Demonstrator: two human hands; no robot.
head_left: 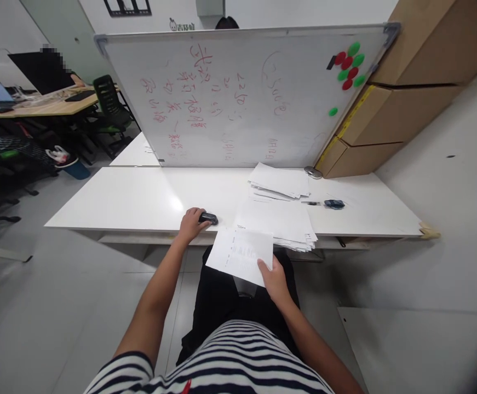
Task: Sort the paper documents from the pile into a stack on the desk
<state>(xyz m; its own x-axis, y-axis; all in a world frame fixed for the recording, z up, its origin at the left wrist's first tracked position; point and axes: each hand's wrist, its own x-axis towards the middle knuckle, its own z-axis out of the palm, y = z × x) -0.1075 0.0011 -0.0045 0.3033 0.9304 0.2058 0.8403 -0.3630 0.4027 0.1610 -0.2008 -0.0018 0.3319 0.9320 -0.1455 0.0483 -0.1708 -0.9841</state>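
Observation:
My left hand (pixel 191 221) rests on the front edge of the white table (pixel 131 200), its fingers closed round a small dark stapler (pixel 208 218). My right hand (pixel 274 279) pinches the lower corner of a printed sheet of paper (pixel 240 254), held above my lap just off the table edge. A stack of white sheets (pixel 281 221) lies on the table right behind that sheet. A second, looser pile of papers (pixel 280 181) sits further back.
A whiteboard (pixel 238 98) with red writing and red and green magnets leans on the table's far edge. Cardboard boxes (pixel 402 93) stand at the right. A small dark object (pixel 334 204) lies right of the papers. Another person sits at a desk (pixel 41 104) far left.

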